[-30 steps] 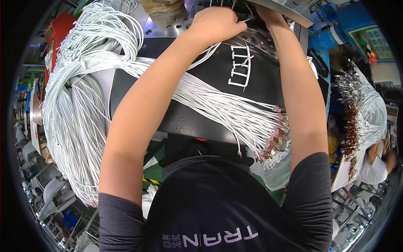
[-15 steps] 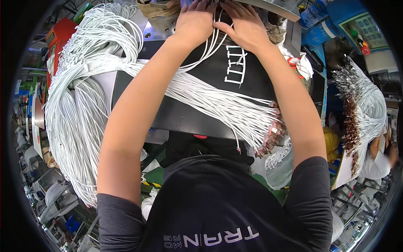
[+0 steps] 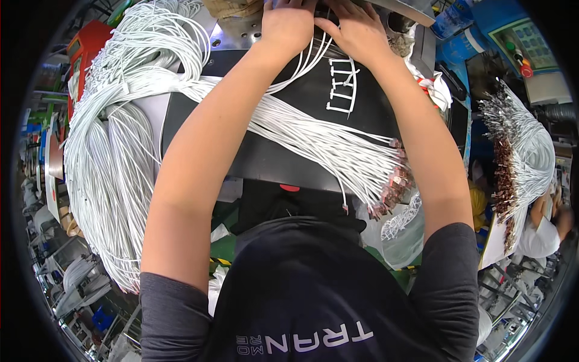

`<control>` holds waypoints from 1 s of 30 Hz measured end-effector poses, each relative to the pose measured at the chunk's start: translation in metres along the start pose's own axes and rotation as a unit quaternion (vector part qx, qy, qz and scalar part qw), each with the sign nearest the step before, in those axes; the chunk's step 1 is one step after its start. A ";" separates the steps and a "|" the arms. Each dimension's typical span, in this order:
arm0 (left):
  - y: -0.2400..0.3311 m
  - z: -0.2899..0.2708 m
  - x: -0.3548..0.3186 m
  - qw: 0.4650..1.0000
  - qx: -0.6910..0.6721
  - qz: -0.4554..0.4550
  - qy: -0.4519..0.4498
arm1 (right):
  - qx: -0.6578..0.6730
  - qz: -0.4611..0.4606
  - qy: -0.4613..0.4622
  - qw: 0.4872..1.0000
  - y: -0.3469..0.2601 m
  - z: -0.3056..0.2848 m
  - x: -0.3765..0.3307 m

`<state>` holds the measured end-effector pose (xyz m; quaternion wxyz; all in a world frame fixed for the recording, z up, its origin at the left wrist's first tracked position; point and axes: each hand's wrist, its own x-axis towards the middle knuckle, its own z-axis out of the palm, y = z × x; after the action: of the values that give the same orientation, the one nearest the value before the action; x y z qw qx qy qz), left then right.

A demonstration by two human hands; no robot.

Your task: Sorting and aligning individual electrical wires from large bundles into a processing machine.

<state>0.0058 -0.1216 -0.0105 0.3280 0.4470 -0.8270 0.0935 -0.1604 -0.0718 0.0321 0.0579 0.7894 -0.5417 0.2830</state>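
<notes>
Both my hands reach to the far edge of the view, where their fingertips are cut off. My left hand (image 3: pixel 288 27) has its fingers bent together over the machine bed. Close on its right, my right hand (image 3: pixel 363 35) has curled fingers and its thumb pointing toward the left hand. What the fingers hold is hidden. A few loose white cables (image 3: pixel 306 65) run up between the hands. They come from a thick bundle of white cables (image 3: pixel 313 142) lying across the black work surface (image 3: pixel 283 166); brown connectors (image 3: pixel 395 184) cap its near right end.
A white plastic strip with crossbars (image 3: pixel 342 86) lies right of the loose cables. A large heap of white cables (image 3: pixel 114 187) hangs at the left. Another cable bundle (image 3: pixel 525 157) stands at the right by a co-worker (image 3: pixel 540 238). A metal plate (image 3: pixel 401 9) overhangs at the top.
Both hands have shifted slightly farther away, with more of the fingers beyond the view's edge. The plastic strip and cable bundle appear a little shifted in the picture.
</notes>
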 end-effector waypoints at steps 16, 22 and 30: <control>-0.011 0.004 -0.007 1.000 0.013 -0.006 0.004 | -0.092 0.020 0.045 0.994 0.020 0.040 -0.011; 0.020 -0.093 -0.065 0.963 -0.256 -0.068 0.057 | 0.135 0.132 0.064 0.980 0.012 -0.056 -0.089; 0.051 -0.184 -0.307 0.422 -0.792 -0.369 -0.241 | 0.095 0.393 0.209 0.891 -0.001 -0.098 -0.395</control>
<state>0.1677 0.1989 -0.0544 0.3275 0.2568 -0.3376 -0.8443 -0.2972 0.2929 -0.0872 -0.0218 0.4368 -0.7532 0.4913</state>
